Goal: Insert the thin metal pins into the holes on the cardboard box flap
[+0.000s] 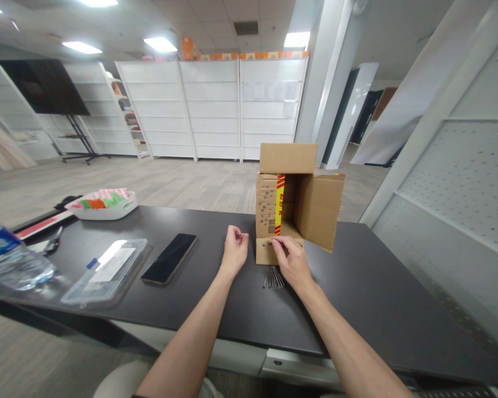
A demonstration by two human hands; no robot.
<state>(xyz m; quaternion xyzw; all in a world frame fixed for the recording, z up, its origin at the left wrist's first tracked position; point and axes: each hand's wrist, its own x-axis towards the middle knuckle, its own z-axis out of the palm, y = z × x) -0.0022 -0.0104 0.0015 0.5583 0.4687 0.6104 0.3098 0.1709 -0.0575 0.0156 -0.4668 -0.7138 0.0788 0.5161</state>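
An open cardboard box (pixel 266 193) lies on the dark table with its opening towards me. Many small round grey nail heads dot its left flap, and a few dark spots mark the lower front flap (pixel 262 257). At that lower flap, my right hand (pixel 294 262) pinches a nail between thumb and forefinger; little of the nail shows. My left hand (pixel 234 250) is closed just left of the box, its fingers curled, and whatever it may hold is hidden. Several loose nails (pixel 273 277) lie fanned out on the table below the flap, beside my right wrist.
Left of my arm lie a black phone (pixel 170 258) and a clear plastic case (pixel 108 271). Farther left are a water bottle (pixel 14 260) and a white basket (pixel 103 209) with colourful cloth. A perforated white panel (pixel 465 182) borders the right side.
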